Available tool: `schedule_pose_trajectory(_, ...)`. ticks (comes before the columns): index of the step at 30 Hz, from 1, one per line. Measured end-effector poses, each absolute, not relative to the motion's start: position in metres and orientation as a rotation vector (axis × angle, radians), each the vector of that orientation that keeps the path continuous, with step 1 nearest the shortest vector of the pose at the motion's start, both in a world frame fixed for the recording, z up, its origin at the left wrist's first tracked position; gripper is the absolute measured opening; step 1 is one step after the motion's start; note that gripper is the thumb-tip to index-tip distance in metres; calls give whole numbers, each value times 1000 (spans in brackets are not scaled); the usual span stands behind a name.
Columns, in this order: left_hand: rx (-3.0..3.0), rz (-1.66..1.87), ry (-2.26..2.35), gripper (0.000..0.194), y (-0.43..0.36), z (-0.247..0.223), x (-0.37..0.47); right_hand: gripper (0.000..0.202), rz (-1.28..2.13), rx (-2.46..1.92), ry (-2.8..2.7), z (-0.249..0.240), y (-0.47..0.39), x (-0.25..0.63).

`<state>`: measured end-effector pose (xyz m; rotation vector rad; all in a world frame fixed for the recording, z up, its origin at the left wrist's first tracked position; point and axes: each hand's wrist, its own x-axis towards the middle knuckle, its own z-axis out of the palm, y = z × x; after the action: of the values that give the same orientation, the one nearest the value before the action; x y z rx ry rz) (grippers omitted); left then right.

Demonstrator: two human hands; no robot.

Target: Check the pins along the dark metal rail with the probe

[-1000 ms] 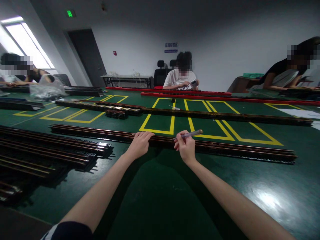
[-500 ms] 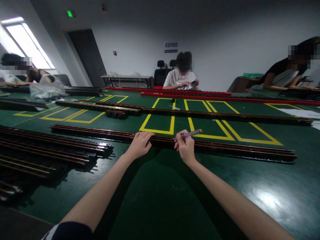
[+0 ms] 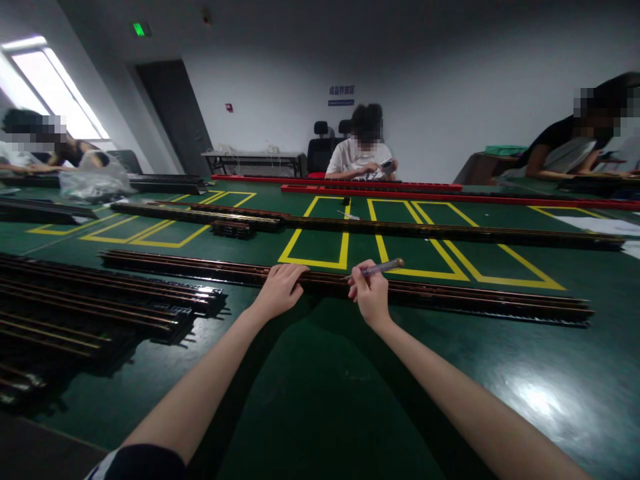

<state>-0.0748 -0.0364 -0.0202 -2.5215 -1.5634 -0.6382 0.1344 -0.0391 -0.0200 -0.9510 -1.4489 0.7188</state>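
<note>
A long black rail with copper-coloured strips [image 3: 475, 297] lies across the green table in front of me. My left hand [image 3: 281, 288] lies over the rail left of its middle, fingers closed over its far side and thumb on the near side. In my right hand [image 3: 369, 292] is a screwdriver [image 3: 383, 267] with a clear purplish handle and a brownish end cap, pinched between thumb and fingers. The thin shaft points left and down at the rail; whether its tip touches is too small to tell.
Several similar rails [image 3: 95, 303] lie side by side at the left. Another long rail [image 3: 450, 232] runs across behind yellow tape outlines [image 3: 313, 262] on the table [image 3: 320, 393]. Farther back are red rails [image 3: 370, 188], a plastic bag [image 3: 95, 177] and several people seated at work.
</note>
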Motion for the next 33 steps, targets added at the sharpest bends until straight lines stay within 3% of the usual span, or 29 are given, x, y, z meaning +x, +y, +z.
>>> schedule_pose_trajectory(28,-2469,-590,-1637,35,-38,-16,-66,40,726,-951,-1490,-20,-39,134)
schedule_pose_trajectory(33,-2462,-514,-1466,39,-35,-18,-58,39,713,-944,-1530,-21,-40,132)
